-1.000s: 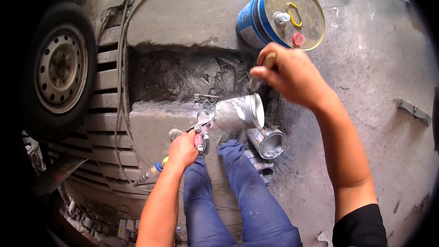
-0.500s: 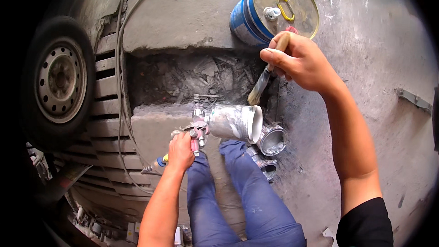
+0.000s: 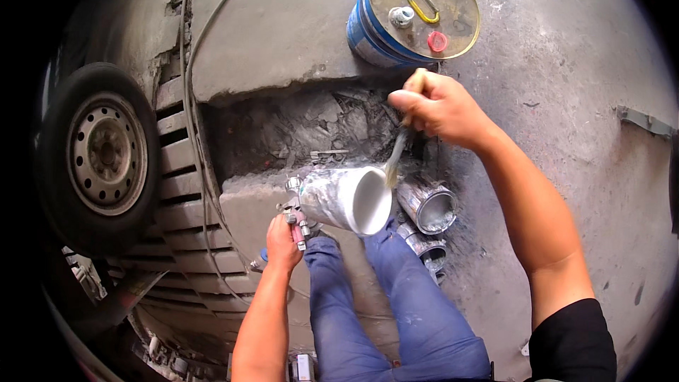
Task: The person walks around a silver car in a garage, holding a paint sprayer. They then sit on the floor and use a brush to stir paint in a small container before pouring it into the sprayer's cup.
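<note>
My left hand [image 3: 284,244] is closed around the handle of a pink and silver spray gun [image 3: 298,225]. Fixed to the gun is a white, paint-streaked cup [image 3: 327,198], lying over sideways with its open mouth to the right and toward me. Its inside looks white. My right hand [image 3: 444,112] grips a paintbrush [image 3: 398,150] by its handle, which the fingers mostly hide. The bristles point down at the far right part of the cup's rim; whether they touch it I cannot tell.
Two paint-smeared metal cans [image 3: 433,211] lie right of the cup. Beyond is a debris-filled pit [image 3: 304,124] in the concrete. A blue drum [image 3: 364,37] with a red cap [image 3: 437,42] stands behind it. Left are hoses [image 3: 189,85], slats and a wheel [image 3: 106,148].
The cup has turned so its mouth faces me more. My right hand has brought the brush down and left to the rim. The whole view has shifted slightly.
</note>
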The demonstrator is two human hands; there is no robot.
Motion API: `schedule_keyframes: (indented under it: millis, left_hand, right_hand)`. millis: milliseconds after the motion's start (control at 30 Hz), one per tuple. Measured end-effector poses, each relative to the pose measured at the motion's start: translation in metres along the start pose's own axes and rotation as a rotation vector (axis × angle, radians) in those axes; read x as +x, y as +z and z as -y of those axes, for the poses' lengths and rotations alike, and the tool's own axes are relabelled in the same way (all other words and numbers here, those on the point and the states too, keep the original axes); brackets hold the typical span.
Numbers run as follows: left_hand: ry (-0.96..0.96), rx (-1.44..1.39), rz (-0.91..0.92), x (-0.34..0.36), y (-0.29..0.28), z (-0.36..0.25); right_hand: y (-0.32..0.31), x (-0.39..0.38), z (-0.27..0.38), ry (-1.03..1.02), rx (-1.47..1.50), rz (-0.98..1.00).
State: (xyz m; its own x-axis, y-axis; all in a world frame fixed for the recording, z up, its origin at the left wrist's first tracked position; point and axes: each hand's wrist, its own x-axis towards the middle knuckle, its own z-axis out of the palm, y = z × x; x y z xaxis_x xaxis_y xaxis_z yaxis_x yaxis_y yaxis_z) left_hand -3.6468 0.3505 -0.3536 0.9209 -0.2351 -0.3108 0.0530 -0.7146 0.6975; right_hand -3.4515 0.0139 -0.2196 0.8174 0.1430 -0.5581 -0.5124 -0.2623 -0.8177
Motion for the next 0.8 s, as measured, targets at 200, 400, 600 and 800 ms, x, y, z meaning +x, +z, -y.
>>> schedule_keyframes:
  millis: [200,400,600,800]
  left_hand:
    - [0.005,-0.024,-0.005,-0.002,-0.008,0.017]
    - [0.008,-0.086,0.032,-0.003,-0.009,0.014]
    - [-0.067,-0.194,0.103,-0.003,-0.016,0.010]
    - [-0.148,-0.204,0.243,-0.005,-0.028,0.015]
  right_hand:
    - [0.011,-0.009,0.024,-0.031,0.230,-0.168]
    - [-0.013,-0.014,-0.039,0.149,0.244,-0.225]
    - [0.021,-0.009,-0.005,0.091,0.424,-0.201]
    - [0.011,-0.052,-0.058,0.290,0.471,-0.250]
